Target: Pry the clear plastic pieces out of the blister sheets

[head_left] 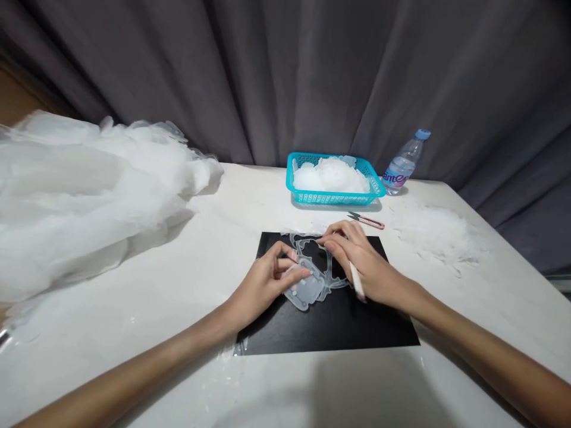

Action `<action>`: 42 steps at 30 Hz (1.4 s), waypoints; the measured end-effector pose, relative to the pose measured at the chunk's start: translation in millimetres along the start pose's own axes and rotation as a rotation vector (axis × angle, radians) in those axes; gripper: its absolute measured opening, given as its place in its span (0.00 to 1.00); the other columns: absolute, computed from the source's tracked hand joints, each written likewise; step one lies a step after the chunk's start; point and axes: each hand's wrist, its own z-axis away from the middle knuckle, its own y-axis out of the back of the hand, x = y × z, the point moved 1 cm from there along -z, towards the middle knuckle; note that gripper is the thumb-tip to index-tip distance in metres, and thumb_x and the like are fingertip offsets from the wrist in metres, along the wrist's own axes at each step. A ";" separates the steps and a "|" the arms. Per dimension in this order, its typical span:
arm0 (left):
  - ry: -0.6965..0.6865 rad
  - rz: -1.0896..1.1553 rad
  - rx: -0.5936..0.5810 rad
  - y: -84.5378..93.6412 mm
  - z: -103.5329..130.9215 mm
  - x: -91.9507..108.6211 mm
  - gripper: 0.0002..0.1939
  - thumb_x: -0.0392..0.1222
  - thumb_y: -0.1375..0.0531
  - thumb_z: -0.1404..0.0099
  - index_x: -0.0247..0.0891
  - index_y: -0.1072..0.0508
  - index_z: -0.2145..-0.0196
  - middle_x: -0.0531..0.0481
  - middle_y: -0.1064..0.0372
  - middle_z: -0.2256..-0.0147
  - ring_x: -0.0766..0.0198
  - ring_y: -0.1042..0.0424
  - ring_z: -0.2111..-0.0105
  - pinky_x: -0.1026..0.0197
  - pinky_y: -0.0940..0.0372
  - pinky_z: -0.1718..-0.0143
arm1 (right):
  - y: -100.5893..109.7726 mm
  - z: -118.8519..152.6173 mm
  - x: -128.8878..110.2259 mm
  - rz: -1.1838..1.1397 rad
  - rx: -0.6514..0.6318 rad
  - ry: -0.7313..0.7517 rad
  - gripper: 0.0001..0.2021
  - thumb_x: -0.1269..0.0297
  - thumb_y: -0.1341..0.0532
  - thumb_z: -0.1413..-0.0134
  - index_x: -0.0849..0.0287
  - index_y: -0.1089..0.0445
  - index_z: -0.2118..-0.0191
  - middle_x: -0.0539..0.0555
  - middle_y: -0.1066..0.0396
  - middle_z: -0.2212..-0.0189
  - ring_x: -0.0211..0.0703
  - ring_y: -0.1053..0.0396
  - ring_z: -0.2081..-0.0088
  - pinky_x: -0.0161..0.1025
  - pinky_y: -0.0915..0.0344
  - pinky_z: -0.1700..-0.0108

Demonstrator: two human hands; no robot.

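Observation:
Above a black mat (330,333), my left hand (276,273) is closed on a translucent plastic piece (307,289), pinching its left side between thumb and fingers. The piece has an irregular outline and small round marks. Thin, branching translucent strips (330,267) run from it toward my right hand (354,252). That hand is closed around a slim tool with a pale pinkish handle (357,282), whose rear end sticks out below the palm. Its fingertips are at the upper strips; the tool's working end is hidden, so I cannot tell its kind.
A blue basket (336,197) of white translucent pieces stands at the back, beside a water bottle (401,166). Pink-handled thread snips (366,220) lie in front. Thin scraps (439,235) are heaped at right. A large white translucent pile (98,190) covers the left side.

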 end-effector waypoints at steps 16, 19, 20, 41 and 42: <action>-0.211 -0.354 0.023 1.0 2.1 11.0 0.12 0.50 0.34 0.29 0.39 0.28 0.62 0.54 0.25 0.67 0.65 0.29 0.69 0.63 0.38 0.67 | -17.4 -28.5 8.5 -0.527 -0.321 -0.340 0.11 0.59 0.34 0.45 0.60 0.32 0.71 0.44 0.40 0.77 0.33 0.46 0.74 0.34 0.51 0.70; -0.264 -0.486 0.032 0.1 4.1 16.5 0.10 0.49 0.34 0.29 0.39 0.22 0.63 0.54 0.24 0.67 0.66 0.31 0.70 0.63 0.39 0.68 | -10.8 -29.6 5.9 -0.545 -0.407 -0.357 0.06 0.63 0.36 0.46 0.60 0.30 0.68 0.44 0.38 0.76 0.34 0.45 0.74 0.34 0.48 0.70; -0.275 -0.513 0.034 -0.5 5.2 17.1 0.10 0.49 0.34 0.29 0.40 0.22 0.63 0.54 0.23 0.67 0.66 0.31 0.71 0.63 0.39 0.68 | -8.3 -29.9 4.6 -0.552 -0.438 -0.339 0.05 0.65 0.37 0.46 0.61 0.29 0.66 0.45 0.36 0.75 0.34 0.44 0.73 0.34 0.47 0.69; -1.300 -1.587 0.160 -24.3 30.0 22.2 0.09 0.27 0.40 0.28 0.37 0.26 0.65 0.49 0.23 0.67 0.60 0.22 0.65 0.57 0.30 0.59 | -1.9 -21.1 1.6 0.166 -0.314 -0.067 0.08 0.68 0.45 0.28 0.58 0.35 0.63 0.53 0.27 0.65 0.43 0.33 0.64 0.38 0.44 0.60; -1.262 -1.558 0.151 -23.6 31.3 23.5 0.09 0.27 0.40 0.27 0.37 0.26 0.65 0.50 0.23 0.68 0.60 0.23 0.66 0.58 0.30 0.61 | -3.3 -21.6 6.3 0.174 -0.280 -0.085 0.08 0.68 0.46 0.27 0.57 0.35 0.62 0.54 0.27 0.65 0.44 0.32 0.64 0.39 0.44 0.60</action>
